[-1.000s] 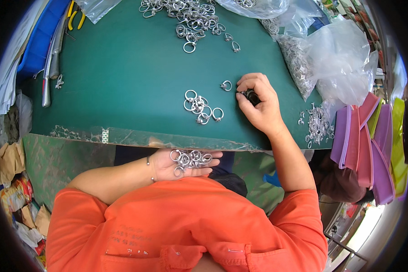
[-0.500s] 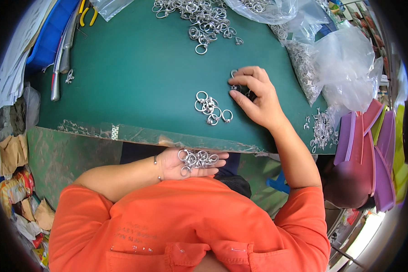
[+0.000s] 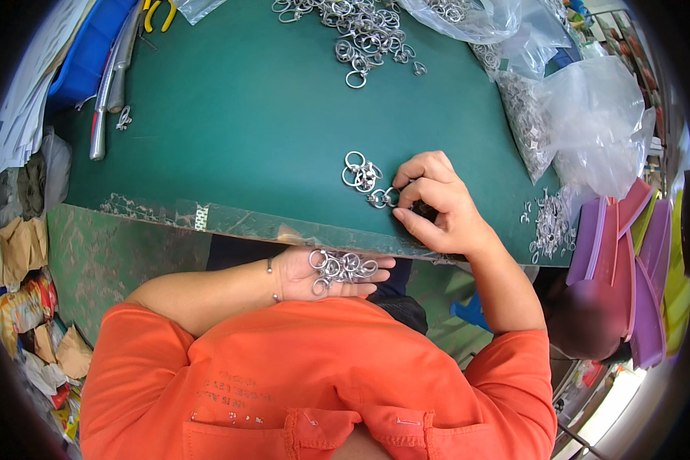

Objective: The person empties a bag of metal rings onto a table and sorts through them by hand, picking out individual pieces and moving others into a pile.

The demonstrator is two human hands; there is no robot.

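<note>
On the green work mat [image 3: 230, 138], small silver metal rings [image 3: 364, 178] were best slid edgeward by the right hand's [image 3: 437, 203] curled fingertips into the left hand [image 3: 322, 274], held flat-open and cupping gathered rings [image 3: 341, 266].

One head-worn fisheye camera looks steeply down, close over the person's orange shirt [image 3: 307, 383], facing forward across the green table [image 3: 238, 115]; edges bend toward the rim.

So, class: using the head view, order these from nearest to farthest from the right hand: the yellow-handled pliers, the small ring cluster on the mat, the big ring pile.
1. Small ring cluster, just left of the right hand.
2. Big ring pile, at the mat's far edge.
3. Yellow-handled pliers, far left corner.
</note>
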